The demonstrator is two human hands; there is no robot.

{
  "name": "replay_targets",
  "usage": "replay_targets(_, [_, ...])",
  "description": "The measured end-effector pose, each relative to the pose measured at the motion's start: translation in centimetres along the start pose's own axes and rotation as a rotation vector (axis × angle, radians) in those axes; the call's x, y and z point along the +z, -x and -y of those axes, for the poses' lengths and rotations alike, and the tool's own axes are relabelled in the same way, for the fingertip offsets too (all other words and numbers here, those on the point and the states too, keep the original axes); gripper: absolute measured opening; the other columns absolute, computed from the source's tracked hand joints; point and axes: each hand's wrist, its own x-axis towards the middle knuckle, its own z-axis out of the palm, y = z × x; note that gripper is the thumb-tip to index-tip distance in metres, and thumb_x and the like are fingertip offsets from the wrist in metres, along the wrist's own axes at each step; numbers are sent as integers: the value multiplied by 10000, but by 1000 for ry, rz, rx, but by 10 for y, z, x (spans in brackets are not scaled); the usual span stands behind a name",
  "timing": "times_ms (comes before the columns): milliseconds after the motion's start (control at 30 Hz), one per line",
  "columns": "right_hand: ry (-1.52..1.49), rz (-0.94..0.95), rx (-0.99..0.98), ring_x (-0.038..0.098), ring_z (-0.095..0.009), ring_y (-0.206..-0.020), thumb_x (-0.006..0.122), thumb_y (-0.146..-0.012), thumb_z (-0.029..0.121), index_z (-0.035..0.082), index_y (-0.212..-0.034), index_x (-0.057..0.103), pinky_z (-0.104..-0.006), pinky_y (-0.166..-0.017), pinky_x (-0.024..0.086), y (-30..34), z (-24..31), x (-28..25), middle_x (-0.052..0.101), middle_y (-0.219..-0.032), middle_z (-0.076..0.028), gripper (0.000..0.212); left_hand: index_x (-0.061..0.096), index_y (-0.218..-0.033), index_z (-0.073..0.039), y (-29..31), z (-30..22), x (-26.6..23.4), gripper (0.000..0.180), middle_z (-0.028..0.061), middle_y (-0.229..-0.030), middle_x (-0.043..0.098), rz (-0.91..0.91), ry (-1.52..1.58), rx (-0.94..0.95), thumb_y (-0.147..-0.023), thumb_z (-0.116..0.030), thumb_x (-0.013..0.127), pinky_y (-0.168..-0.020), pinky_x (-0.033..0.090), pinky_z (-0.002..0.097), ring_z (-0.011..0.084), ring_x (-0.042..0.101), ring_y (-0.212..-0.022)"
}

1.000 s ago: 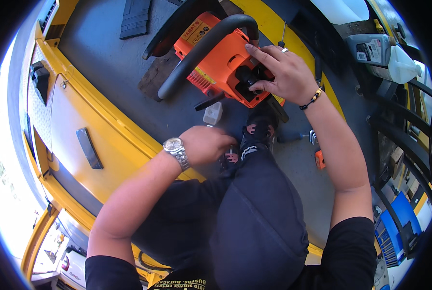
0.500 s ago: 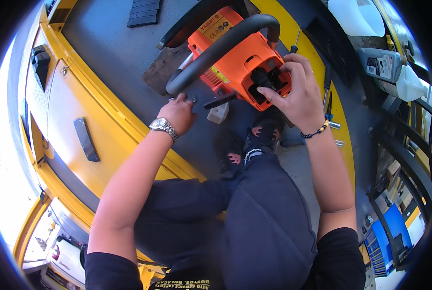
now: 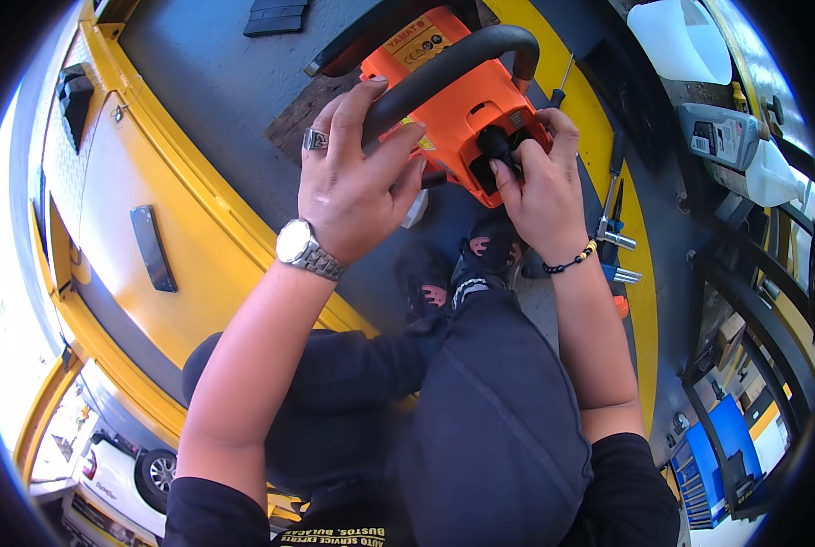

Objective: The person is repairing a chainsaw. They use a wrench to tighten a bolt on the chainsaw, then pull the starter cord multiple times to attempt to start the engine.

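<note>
An orange chainsaw (image 3: 444, 87) with a curved black handle (image 3: 453, 68) lies on the floor ahead of me, its rear opening turned toward me. Inside that opening sits a black rounded rubber-like part (image 3: 494, 141). My right hand (image 3: 544, 187) reaches into the opening, thumb and fingers pinched at this part; the fingertips are partly hidden. My left hand (image 3: 352, 178) is at the lower end of the handle, fingers spread and slightly bent. Its fingertips overlap the handle and the orange housing, and I cannot tell how firmly they touch.
To the right, a screwdriver (image 3: 562, 82) and metal sockets (image 3: 619, 239) lie along the yellow floor stripe (image 3: 640, 310). Beyond stand a grey bottle (image 3: 719, 135), a white jug (image 3: 679, 41) and a black metal frame (image 3: 745, 301). A yellow panel (image 3: 120, 214) borders the left, with a dark flat bar (image 3: 154, 248) on it.
My left hand has risen from beside the small white container to the chainsaw's handle, its fingers spreading. My right hand has moved deeper into the opening, closing on the black part.
</note>
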Motion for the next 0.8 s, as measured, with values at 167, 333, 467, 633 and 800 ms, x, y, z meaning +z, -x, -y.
replay_targets(167, [-66,114,-144,645,-381,-1132,845,-821,168,43,-1042,645,-486,-938,552,-9,-25,-18,473,-1455,-170,323,756,-1176,-202,5,-3,9,442,118,-1402,525,62,25,-82,-742,-162,829,-947,499,463,332,570,-1207])
replay_targets(333, [-105,168,-255,658,-330,-1152,896,-760,259,166,-1394,568,-461,-962,553,-39,-53,-35,647,-1307,-100,720,693,-1301,-254,-1,-23,13,567,114,-1434,547,-150,-89,82,-755,-162,817,-1038,440,458,349,559,-1291])
replay_targets(467, [-108,230,-327,670,-340,-1120,910,-731,291,249,-1516,503,-435,-951,563,-53,-70,-29,692,-1250,-115,885,594,-1444,-148,4,-51,41,798,174,-1547,481,96,90,39,-722,-302,894,-1141,382,493,350,505,-1397])
replay_targets(633, [-203,226,-269,661,-345,-1151,883,-794,362,111,-1495,511,-427,-964,560,-45,-74,-21,647,-1297,-123,832,434,-1588,-165,-6,-43,66,1039,139,-1693,299,259,-58,-225,-710,-524,859,-1236,255,543,383,273,-1558])
replay_targets(800, [-255,105,-304,655,-377,-1154,870,-819,371,35,-1412,551,-423,-972,556,-29,-80,-4,620,-1323,-158,752,386,-1616,-183,-4,-43,74,1066,151,-1728,217,258,-53,-194,-719,-540,839,-1253,257,579,409,151,-1605])
